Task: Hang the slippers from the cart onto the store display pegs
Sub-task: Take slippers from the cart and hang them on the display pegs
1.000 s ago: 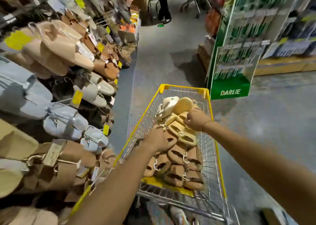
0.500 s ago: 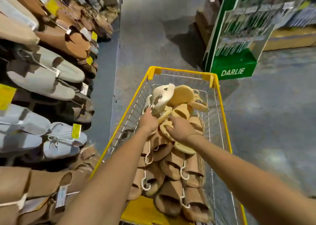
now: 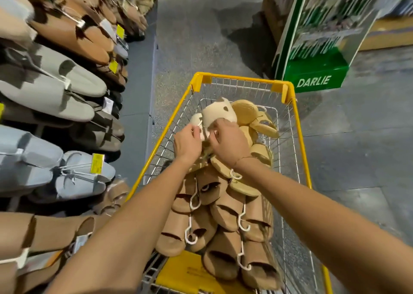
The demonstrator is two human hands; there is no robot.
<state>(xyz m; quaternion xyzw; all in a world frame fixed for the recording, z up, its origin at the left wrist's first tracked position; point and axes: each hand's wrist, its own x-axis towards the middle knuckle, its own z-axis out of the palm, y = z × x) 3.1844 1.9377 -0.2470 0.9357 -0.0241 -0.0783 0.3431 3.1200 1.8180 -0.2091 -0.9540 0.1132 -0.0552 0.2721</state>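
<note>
A yellow-rimmed wire cart (image 3: pixel 297 124) stands in front of me, full of slippers. Tan slippers with white plastic hooks (image 3: pixel 223 208) fill its near half, and yellow ones (image 3: pixel 263 126) lie further back. At the far end a cream slipper pair with brown patches (image 3: pixel 218 112) is raised above the pile. My left hand (image 3: pixel 186 143) pinches its left side. My right hand (image 3: pixel 230 139) grips it from below on the right. The display pegs with hung slippers (image 3: pixel 55 88) line the left side.
Grey, pale blue and brown slippers with yellow price tags (image 3: pixel 97 163) hang along the left rack. A green Darlie display stand (image 3: pixel 312 79) is on the floor beyond the cart, to the right. Grey aisle floor (image 3: pixel 201 36) runs ahead.
Both hands moved from the yellow slippers up to the cream pair at the cart's far end and took hold of it. My view tilted down and closer to the cart.
</note>
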